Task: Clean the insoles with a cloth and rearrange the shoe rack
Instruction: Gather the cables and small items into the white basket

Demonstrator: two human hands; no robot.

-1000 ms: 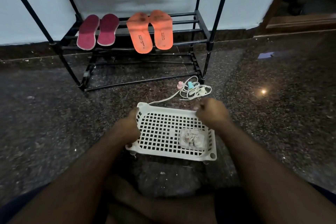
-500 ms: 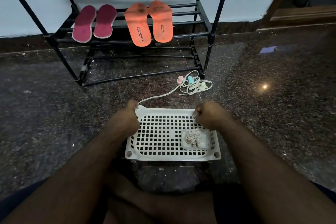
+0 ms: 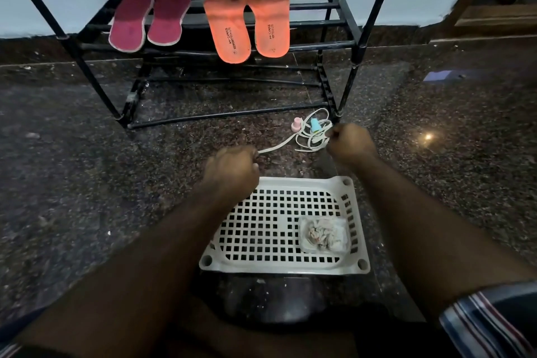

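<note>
Left hand is seen curled at the near end of a white cord; whether the cord is pinched cannot be told. Right hand is curled beside the cord's coil, grip unclear. Below lies the white tray with a crumpled cloth; maroon insoles and orange insoles are laid on the shoe rack.

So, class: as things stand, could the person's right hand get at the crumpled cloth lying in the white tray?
Probably yes. The cloth lies uncovered in the tray, on its right side, just below the right hand. Nothing stands between them, though the fingers are curled by the white cord.
</note>
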